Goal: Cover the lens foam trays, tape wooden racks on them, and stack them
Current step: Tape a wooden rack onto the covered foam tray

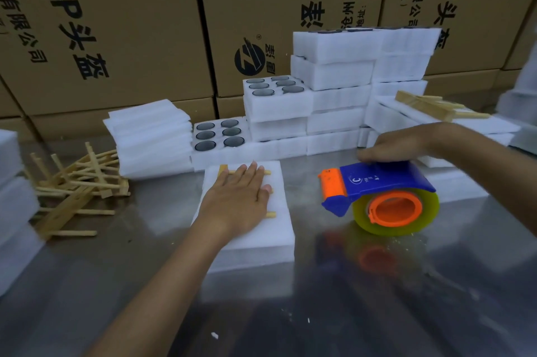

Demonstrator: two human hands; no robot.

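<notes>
Steel table (363, 284) before cartons | left hand (238, 199) flat, pinning wooden rack (268, 173) on covered foam tray (247, 240) | right hand (398, 143) seemingly gripping tape dispenser (380, 195), ready to tape.

Left hand (236, 199) flat, palm down; right hand (390, 146) curled over from the right.

Left forearm comes in from bottom-left, angled up and right, wrist straight. Fingers extended and close together, pointing away from the body, thumb tucked alongside; the palm presses down, no curl in any finger. Right forearm enters from the right edge, sloping down and left, wrist slightly bent. Right hand is seen back-up, knuckles toward the camera, fingers curled downward in a grip on the tape dispenser (380, 194) top; fingertips are motion-blurred, so exact finger placement is unclear. Both arms bare. Hands are well apart, left lower and nearer the body.
</notes>
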